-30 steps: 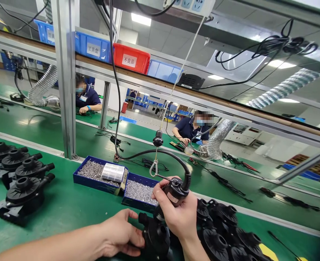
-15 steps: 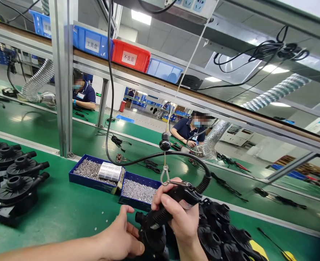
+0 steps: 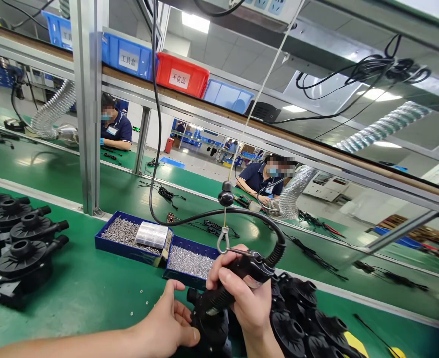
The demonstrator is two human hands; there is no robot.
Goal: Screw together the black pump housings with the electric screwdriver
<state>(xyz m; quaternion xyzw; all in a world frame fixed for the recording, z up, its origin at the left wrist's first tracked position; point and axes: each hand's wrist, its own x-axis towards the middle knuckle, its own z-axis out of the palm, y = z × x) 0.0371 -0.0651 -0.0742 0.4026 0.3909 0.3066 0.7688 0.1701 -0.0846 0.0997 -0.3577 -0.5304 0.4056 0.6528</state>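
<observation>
Head view: one black electric screwdriver (image 3: 241,273) at bottom centre, gripped in right hand (image 3: 247,301), fingers wrapped tight round the body, bit end slanting down-left onto one black pump housing (image 3: 214,328). Housing on green table (image 3: 85,293), at the lower frame edge, directly under right hand and touching left hand (image 3: 169,323). Left hand clasped against housing's left side, fingers curled on it, thumb lifted. Screwdriver hung from one metal clip (image 3: 222,239) on one white cord (image 3: 259,97), one black ball (image 3: 225,198) just above the clip. One black cable (image 3: 277,251) arching from the tool's rear and up past the frame top.

Just right of the hands: cluster of like housings (image 3: 297,328), at least five, some cut off by the frame edge. Far left on the table: row of four more housings (image 3: 23,258), spouts pointing right. Just behind the hands: two blue trays of silver screws, side by side, longer screws in left tray (image 3: 126,252), smaller ones in right tray (image 3: 182,278), one clear packet (image 3: 151,234) lying in the left one.

On the shelf above: four bins. First blue bin (image 3: 58,27) with label half hidden behind aluminium post (image 3: 88,109); second blue bin (image 3: 128,52) labelled 工具盒; red bin (image 3: 182,74) labelled 不良品; pale blue bin (image 3: 226,97) with no readable label. Across the line: two co-workers in dark blue tops, one at left (image 3: 117,127), one at centre (image 3: 260,179), each near one ribbed silver duct (image 3: 51,109).
</observation>
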